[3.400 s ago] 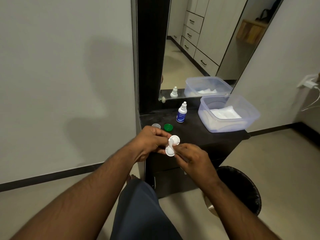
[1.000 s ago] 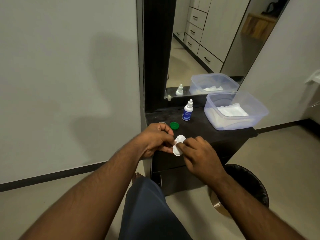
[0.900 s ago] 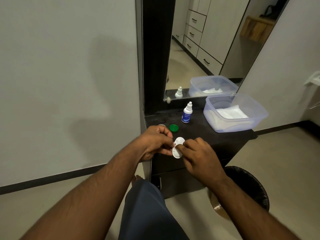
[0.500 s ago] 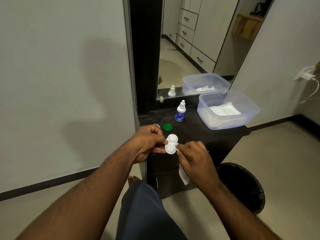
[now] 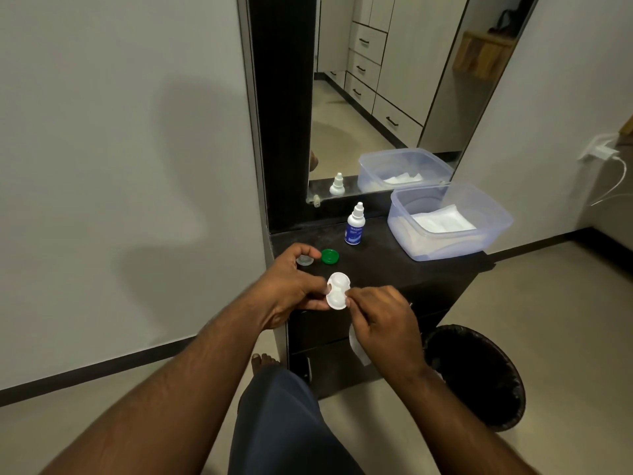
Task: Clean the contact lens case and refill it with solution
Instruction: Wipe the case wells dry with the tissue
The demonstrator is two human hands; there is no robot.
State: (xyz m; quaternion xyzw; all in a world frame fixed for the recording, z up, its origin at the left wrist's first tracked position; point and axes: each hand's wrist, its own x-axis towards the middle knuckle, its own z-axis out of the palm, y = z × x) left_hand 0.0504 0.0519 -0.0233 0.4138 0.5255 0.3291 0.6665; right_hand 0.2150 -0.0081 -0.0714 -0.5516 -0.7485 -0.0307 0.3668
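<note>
Overhanging cabinet (image 5: pixel 383 269) front edge: lens case (image 5: pixel 338 290) in left hand (image 5: pixel 291 289)

Both forearms ran bare up from the lower frame, no sleeves; dark blue trousers (image 5: pixel 284 426) covered the knee at bottom centre, and a bare foot (image 5: pixel 263 361) showed.

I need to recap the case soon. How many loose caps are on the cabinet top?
2: a green cap and, left of it, a clear cap partly hidden behind the left hand.
</note>
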